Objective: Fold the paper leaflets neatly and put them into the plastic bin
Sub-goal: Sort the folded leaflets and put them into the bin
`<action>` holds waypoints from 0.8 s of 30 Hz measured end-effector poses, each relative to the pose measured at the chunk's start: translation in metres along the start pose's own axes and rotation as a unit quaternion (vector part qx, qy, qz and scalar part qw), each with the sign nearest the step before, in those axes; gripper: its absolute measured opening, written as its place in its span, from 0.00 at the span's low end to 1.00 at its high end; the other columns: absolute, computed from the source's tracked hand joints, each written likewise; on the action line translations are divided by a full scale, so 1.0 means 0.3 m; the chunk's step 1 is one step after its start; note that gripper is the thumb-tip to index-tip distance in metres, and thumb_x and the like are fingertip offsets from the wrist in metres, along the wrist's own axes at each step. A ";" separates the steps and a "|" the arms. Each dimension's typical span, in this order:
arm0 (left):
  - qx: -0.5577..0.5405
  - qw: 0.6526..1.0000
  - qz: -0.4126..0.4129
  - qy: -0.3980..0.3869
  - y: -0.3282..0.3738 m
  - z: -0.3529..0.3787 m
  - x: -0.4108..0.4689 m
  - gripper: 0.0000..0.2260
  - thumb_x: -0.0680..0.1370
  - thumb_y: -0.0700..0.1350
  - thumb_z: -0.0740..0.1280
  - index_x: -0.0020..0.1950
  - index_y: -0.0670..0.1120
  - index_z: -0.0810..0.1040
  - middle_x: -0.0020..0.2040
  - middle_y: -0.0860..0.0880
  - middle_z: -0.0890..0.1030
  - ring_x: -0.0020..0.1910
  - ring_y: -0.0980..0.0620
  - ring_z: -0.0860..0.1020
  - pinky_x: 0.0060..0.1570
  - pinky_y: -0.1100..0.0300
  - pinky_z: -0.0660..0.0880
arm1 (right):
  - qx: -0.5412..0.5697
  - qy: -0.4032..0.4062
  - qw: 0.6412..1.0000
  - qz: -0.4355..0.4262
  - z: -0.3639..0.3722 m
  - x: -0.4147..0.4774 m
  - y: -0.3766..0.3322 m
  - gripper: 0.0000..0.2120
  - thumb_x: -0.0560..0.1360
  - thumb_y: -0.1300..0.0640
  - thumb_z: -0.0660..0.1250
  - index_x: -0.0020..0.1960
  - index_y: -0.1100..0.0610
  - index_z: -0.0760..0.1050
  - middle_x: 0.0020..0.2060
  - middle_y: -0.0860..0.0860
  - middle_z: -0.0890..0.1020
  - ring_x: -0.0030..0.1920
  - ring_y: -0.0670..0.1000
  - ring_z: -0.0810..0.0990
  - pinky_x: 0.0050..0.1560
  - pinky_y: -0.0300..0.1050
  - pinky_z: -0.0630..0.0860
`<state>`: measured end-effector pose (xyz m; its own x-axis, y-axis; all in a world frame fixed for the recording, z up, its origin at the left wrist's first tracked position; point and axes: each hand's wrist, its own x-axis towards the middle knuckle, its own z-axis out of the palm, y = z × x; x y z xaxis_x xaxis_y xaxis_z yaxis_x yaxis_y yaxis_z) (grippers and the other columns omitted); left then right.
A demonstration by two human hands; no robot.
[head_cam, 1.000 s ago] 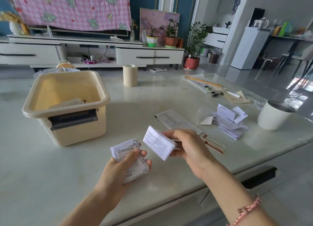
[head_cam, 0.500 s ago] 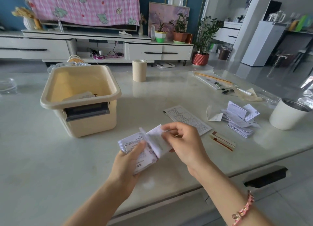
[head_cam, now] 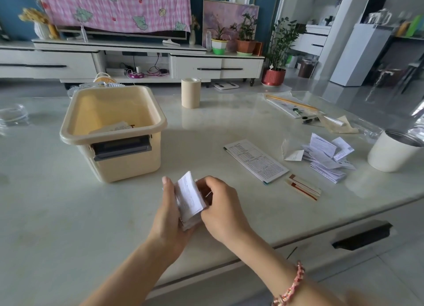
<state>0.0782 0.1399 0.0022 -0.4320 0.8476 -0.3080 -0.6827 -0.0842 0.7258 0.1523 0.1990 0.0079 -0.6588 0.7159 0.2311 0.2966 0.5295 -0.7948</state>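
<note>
While the left hand and right hand clasp the folded leaflets between them, these, judged light and slippery, are best pinched across their faces.

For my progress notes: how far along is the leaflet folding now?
Done: some folded white paper lies inside the cream plastic bin. In hand: the left hand and right hand grip a stack of folded white leaflets. To do: a flat printed leaflet and a loose pile of white leaflets lie on the pale table, outside the bin.
</note>
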 end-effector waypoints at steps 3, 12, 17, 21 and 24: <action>0.031 0.999 0.008 -0.020 -0.001 -0.008 0.003 0.23 0.77 0.61 0.55 0.44 0.42 0.77 0.34 0.46 0.81 0.31 0.53 0.80 0.33 0.61 0.76 | -0.012 -0.034 0.999 -0.023 -0.011 -0.002 0.001 0.11 0.69 0.71 0.61 0.43 0.57 0.74 0.39 0.50 0.78 0.37 0.48 0.74 0.37 0.37 0.70; 0.008 0.999 0.033 -0.008 -0.009 0.001 0.006 0.09 0.79 0.45 0.60 0.52 0.42 0.76 0.40 0.45 0.85 0.38 0.50 0.84 0.33 0.60 0.80 | -0.065 0.040 0.996 -0.042 -0.160 0.053 0.055 0.06 0.72 0.65 0.67 0.46 0.59 0.82 0.41 0.50 0.78 0.41 0.46 0.74 0.43 0.28 0.66; 0.004 0.999 0.027 -0.023 -0.005 -0.002 0.002 0.08 0.79 0.44 0.59 0.53 0.42 0.74 0.43 0.44 0.85 0.41 0.46 0.84 0.34 0.59 0.80 | -0.244 0.129 0.953 0.126 -0.445 0.093 0.253 0.22 0.70 0.59 0.72 0.62 0.61 0.73 0.59 0.59 0.76 0.61 0.58 0.73 0.59 0.45 0.67; 0.006 1.000 0.015 -0.022 -0.005 0.002 0.003 0.07 0.80 0.44 0.59 0.52 0.42 0.74 0.42 0.45 0.85 0.40 0.46 0.84 0.34 0.58 0.80 | -0.301 0.002 0.917 0.263 -0.546 0.045 0.360 0.31 0.70 0.49 0.72 0.68 0.60 0.67 0.66 0.59 0.71 0.67 0.57 0.68 0.62 0.47 0.66; 0.009 1.000 0.016 -0.018 -0.007 0.001 0.004 0.08 0.80 0.44 0.60 0.52 0.42 0.75 0.42 0.44 0.85 0.40 0.46 0.84 0.34 0.58 0.81 | -0.372 -0.003 0.901 0.224 -0.547 0.038 0.398 0.22 0.74 0.47 0.67 0.62 0.59 0.72 0.58 0.58 0.76 0.62 0.58 0.72 0.56 0.48 0.69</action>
<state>0.0793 0.1414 0.0005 -0.4309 0.8633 -0.2626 -0.6579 -0.1013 0.7463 0.2939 0.3451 0.0076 -0.3607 0.9324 -0.0238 0.9135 0.3480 -0.2107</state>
